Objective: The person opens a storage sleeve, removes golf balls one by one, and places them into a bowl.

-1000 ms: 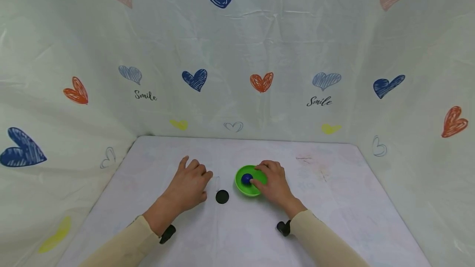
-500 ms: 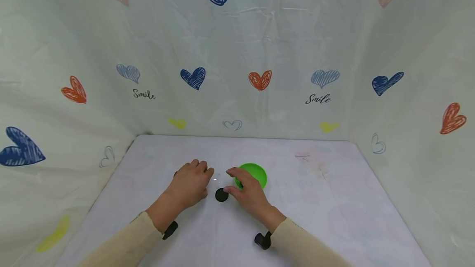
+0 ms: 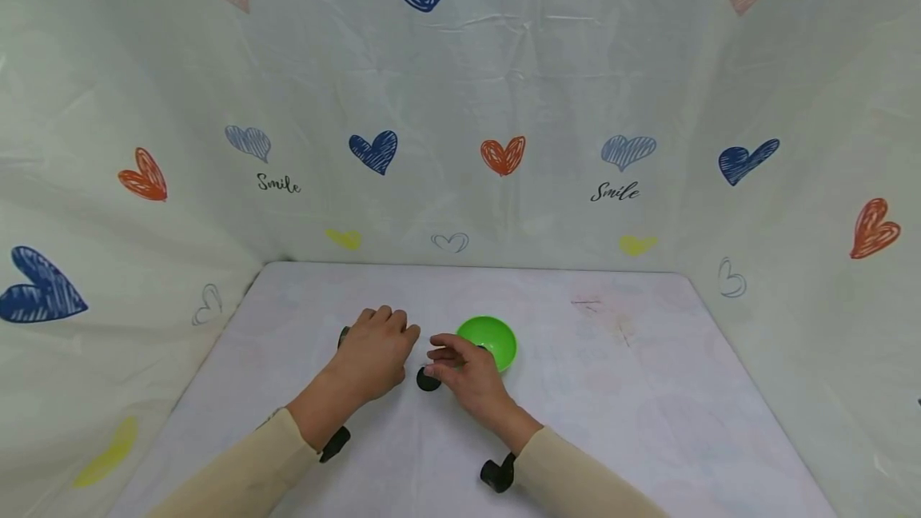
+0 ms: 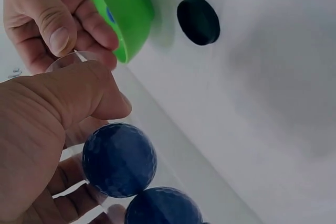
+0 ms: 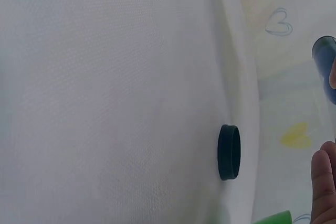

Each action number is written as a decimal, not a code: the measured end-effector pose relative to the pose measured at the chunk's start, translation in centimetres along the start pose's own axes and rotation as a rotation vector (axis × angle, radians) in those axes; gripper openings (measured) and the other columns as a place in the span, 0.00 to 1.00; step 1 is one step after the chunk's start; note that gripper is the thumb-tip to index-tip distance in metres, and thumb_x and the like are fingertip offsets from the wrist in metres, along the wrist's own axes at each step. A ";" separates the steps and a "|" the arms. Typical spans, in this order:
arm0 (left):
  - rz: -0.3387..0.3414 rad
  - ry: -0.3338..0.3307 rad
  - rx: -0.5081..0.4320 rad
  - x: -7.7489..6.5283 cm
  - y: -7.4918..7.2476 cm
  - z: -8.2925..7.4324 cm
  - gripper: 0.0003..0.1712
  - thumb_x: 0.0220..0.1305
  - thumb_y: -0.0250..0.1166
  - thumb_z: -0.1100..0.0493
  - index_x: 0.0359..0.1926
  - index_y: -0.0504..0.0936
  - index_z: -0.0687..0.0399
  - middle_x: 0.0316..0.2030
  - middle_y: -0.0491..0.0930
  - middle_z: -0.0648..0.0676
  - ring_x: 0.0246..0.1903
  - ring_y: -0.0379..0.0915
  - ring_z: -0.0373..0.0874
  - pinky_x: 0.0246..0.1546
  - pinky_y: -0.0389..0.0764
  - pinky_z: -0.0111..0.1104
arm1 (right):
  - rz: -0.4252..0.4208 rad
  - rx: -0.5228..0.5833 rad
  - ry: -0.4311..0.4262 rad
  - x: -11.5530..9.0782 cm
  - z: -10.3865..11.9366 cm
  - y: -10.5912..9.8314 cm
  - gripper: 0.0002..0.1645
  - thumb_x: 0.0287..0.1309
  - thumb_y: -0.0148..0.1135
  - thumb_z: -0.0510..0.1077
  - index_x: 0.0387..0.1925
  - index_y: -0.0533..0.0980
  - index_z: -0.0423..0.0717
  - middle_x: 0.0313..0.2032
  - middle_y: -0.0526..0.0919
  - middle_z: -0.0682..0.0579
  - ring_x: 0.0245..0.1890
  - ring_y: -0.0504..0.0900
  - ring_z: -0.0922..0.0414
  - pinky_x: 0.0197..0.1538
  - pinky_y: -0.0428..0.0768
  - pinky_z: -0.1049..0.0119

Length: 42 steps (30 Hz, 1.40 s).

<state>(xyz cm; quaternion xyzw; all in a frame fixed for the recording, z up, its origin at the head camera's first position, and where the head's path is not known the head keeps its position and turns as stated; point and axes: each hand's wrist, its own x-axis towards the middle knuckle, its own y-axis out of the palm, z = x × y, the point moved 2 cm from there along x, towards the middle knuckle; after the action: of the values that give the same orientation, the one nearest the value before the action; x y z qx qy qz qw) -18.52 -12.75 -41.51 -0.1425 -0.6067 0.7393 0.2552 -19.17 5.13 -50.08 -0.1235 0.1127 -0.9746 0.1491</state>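
My left hand [image 3: 374, 354] grips a clear tube [image 4: 63, 62] lying roughly sideways above the table. Two dark blue dimpled balls [image 4: 119, 160] show through its wall in the left wrist view. The tube's dark end [image 5: 324, 59] pokes out beyond the hand. At the open rim is my right hand [image 3: 471, 382], thumb and fingers loosely bent, with no ball visible between them. Whether it touches the rim is unclear. Behind it, a green bowl [image 3: 496, 334] shows a bit of blue [image 4: 109, 15] inside. A round black cap [image 3: 426, 380] lies on the table below the hands.
The white table [image 3: 612, 422] extends on both sides of the arms. A pale sheet with printed hearts [image 3: 504, 157] hangs behind it and at the sides. Black wrist cameras [image 3: 498, 473] sit by both cuffs.
My right hand has left the blue ball and bowl and moved left to the tube's rim. My left hand has shifted slightly right with the tube. Bowl and cap stay put.
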 end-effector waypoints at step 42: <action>-0.026 0.010 -0.053 -0.3 -0.1 0.2 0.27 0.52 0.82 0.55 0.53 0.85 0.55 0.41 0.81 0.54 0.40 0.75 0.48 0.51 0.82 0.41 | -0.026 -0.211 -0.120 -0.1 0.2 -1.0 0.32 0.55 0.81 0.45 0.61 0.79 0.49 0.56 0.77 0.55 0.54 0.77 0.57 0.59 0.81 0.49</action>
<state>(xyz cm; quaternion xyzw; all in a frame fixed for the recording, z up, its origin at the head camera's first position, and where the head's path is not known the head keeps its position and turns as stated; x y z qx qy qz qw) -18.36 -13.10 -41.38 -0.1452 -0.6265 0.7188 0.2639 -19.28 6.03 -49.61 -0.1981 0.2040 -0.9500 0.1290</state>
